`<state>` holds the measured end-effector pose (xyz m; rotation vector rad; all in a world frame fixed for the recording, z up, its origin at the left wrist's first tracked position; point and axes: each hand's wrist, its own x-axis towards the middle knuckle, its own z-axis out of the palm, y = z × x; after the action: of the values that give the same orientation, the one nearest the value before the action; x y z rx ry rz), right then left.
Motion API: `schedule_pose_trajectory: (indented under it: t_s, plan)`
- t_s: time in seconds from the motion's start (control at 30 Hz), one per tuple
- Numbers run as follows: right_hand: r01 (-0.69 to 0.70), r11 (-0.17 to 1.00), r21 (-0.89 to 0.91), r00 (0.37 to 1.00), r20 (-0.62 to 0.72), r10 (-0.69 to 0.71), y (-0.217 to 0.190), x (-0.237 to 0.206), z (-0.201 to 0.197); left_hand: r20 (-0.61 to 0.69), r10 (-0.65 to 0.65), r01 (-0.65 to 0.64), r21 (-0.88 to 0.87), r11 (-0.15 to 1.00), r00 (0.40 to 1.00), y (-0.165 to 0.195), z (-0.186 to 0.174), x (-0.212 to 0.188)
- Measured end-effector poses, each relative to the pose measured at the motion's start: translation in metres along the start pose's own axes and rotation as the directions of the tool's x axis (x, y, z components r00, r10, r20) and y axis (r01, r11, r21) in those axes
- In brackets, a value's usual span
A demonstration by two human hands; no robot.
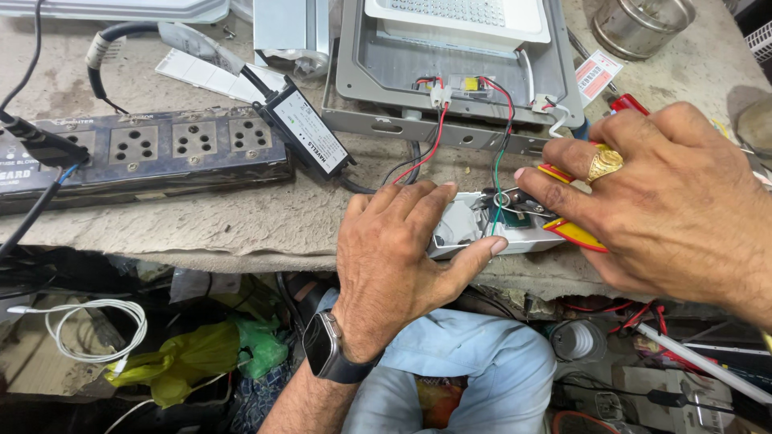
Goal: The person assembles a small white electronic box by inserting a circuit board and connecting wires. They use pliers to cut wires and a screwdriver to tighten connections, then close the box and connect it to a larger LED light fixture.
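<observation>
My left hand (398,257), with a watch on the wrist, presses down on a small white box-shaped module (458,233) near the bench's front edge. My right hand (667,201), wearing a gold ring, grips red-and-yellow-handled pliers (575,231) whose dark jaws meet wires at the module's top. Red, black and green wires (438,145) run from the module up into an open grey metal lamp housing (354,80) that holds a white LED panel (458,20).
A black power strip (161,149) with several sockets lies at left, a plug in its left end. A small black driver box (310,133) sits beside it. A steel cup (639,24) stands at back right. Under the bench are cables and green bags (201,358).
</observation>
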<state>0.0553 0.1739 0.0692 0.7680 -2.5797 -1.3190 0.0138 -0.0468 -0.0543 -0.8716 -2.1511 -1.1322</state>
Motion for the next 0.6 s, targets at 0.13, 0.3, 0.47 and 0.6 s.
schedule_pose_trajectory:
  t_s: [0.13,0.3,0.47,0.6]
  plan:
    - [0.077,0.997,-0.028,0.996,0.04,-0.076,0.013,0.008,0.006,0.01,0.005,-0.005,0.006,1.0,1.0,-0.001,-0.001,0.0]
    - [0.101,0.995,-0.02,0.994,0.034,-0.1,0.022,0.014,0.016,0.004,0.021,-0.021,0.006,1.0,1.0,-0.003,-0.001,0.001]
    - [0.105,0.991,0.079,0.994,-0.004,-0.105,0.024,0.016,0.023,0.005,0.015,-0.015,0.007,1.0,1.0,-0.002,0.0,0.001]
    - [0.128,0.991,0.042,0.989,-0.081,-0.124,0.022,0.015,0.022,0.009,0.005,-0.005,0.016,1.0,1.0,-0.002,0.001,0.002]
